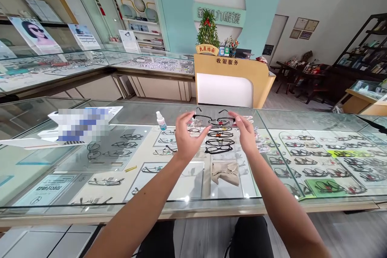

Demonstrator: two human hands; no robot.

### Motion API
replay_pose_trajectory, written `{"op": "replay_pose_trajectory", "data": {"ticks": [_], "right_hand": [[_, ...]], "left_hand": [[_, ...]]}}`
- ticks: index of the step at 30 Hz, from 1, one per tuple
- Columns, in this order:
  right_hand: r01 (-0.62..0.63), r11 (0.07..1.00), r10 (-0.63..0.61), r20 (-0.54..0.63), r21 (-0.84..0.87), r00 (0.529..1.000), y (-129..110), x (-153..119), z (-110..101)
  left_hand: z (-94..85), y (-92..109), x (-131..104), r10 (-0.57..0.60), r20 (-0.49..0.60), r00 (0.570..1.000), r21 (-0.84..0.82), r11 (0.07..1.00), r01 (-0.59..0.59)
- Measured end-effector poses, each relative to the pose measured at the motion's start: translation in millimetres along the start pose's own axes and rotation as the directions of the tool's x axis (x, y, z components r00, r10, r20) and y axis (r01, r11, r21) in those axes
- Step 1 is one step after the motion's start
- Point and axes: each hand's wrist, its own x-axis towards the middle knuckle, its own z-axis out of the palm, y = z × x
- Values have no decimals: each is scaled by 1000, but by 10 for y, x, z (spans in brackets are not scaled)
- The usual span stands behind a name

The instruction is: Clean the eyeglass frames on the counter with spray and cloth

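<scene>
My left hand [188, 137] and my right hand [246, 131] are raised over the glass counter, holding a pair of dark-rimmed eyeglasses [213, 121] between them. Each hand pinches one side of the frame, and the temple arms point away from me. A crumpled beige cloth [225, 174] lies nearer to me, below the hands. To the left of my left hand stands a small white bottle [161, 121] with a blue-and-white label. Beneath the held pair, several black eyeglasses [219, 150] show in a column.
The glass display counter [133, 205] spans my front, with rows of eyeglasses [329, 186] inside. White printed cardboard [45, 134] sits on its left part, and a thin yellow stick [131, 168] lies nearby. Beyond stands a wooden cashier desk [208, 64] with a plant [208, 30].
</scene>
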Motion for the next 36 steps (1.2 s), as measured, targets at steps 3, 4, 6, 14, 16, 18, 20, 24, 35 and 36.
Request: {"op": "replay_pose_trajectory", "data": {"ticks": [3, 4, 6, 14, 16, 18, 20, 24, 35, 36], "right_hand": [[-35, 999, 33, 58, 29, 998, 21, 13, -8], [-51, 997, 46, 79, 55, 996, 34, 19, -10], [-82, 989, 66, 129, 122, 989, 58, 30, -12], [-184, 935, 127, 199, 302, 972, 56, 42, 13], [-198, 923, 137, 197, 331, 971, 56, 39, 20], [-212, 911, 147, 203, 353, 968, 57, 37, 23], [-232, 902, 160, 219, 363, 962, 56, 34, 22], [-260, 891, 174, 250, 372, 953, 59, 33, 13], [-247, 926, 169, 271, 286, 948, 72, 43, 10], [-248, 929, 172, 274, 275, 946, 68, 43, 8]], "left_hand": [[5, -18, -6, -12, 16, 1000, -3, 1000, 12], [10, -24, -11, -13, 22, 1000, 0, 1000, 13], [22, -34, -22, -15, 29, 999, 3, 1000, 14], [33, -67, -35, -78, 61, 995, 1, 997, 78], [31, -67, -34, -77, 56, 995, -17, 997, 78], [30, -64, -33, -84, 62, 995, -19, 996, 85], [31, -62, -35, -101, 78, 992, -9, 995, 102], [38, -70, -45, -106, 82, 991, -27, 994, 109], [61, -85, -78, -158, 106, 982, -64, 984, 165], [62, -87, -79, -164, 107, 981, -70, 983, 172]]}}
